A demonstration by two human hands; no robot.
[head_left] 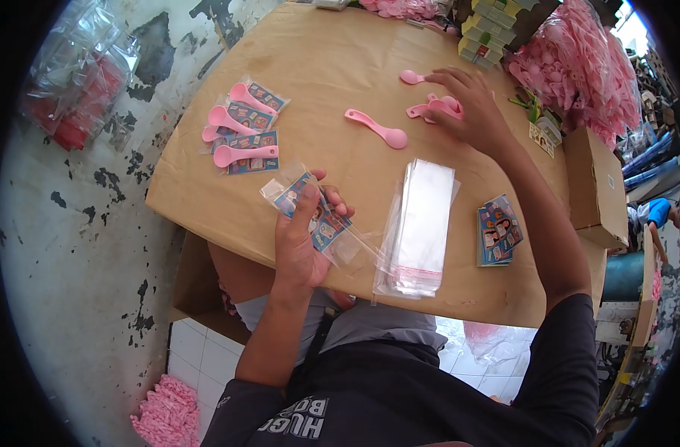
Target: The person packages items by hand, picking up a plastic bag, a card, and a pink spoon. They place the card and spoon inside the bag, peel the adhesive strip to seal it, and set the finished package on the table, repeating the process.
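Note:
My left hand is closed around a clear plastic bag with a blue printed card inside, held over the table's front edge. My right hand reaches to the far right of the table, fingers apart, over a small group of pink spoons; its palm side and any contact with them are partly hidden. One pink spoon lies just beyond its fingertips. A single pink spoon rests mid-table. At left, several bagged cards with pink spoons overlap in a row.
A stack of clear bags lies near the front edge, with a pile of printed cards to its right. Behind stand a big bag of pink spoons, stacked card bundles and a cardboard box. A peeling wall borders the left.

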